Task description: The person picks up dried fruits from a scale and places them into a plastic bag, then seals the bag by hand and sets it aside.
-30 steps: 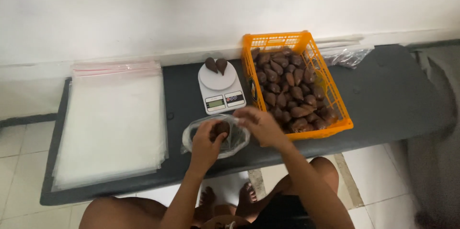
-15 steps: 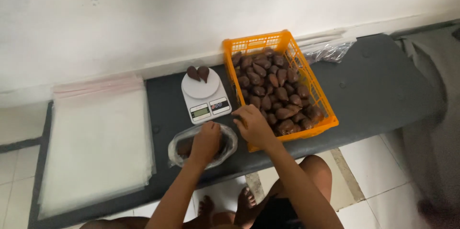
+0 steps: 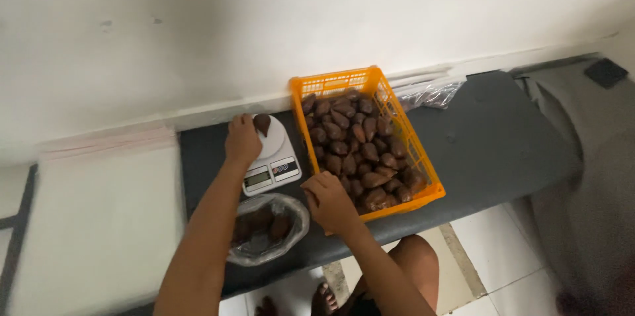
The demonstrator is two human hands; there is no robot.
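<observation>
Under the left hand (image 3: 242, 140), whose fingers curl round a brown scaly fruit (image 3: 262, 123) on the small white kitchen scale (image 3: 271, 156), weighing seems underway; the clear plastic bag (image 3: 268, 228) is part-filled, the orange plastic crate (image 3: 364, 144) near the loosely closed, apparently empty right hand (image 3: 329, 201) remains full.

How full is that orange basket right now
Nearly full. Brown fruits cover the whole floor of the orange basket, piled close to its rim, with no bare bottom showing.

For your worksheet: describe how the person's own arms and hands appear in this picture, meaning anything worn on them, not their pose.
Both forearms are bare from the elbow down: no sleeves show. The left hand and right hand wear no gloves, and no watch, bracelet or ring can be made out, though the picture is too soft to rule out a thin ring.
</observation>
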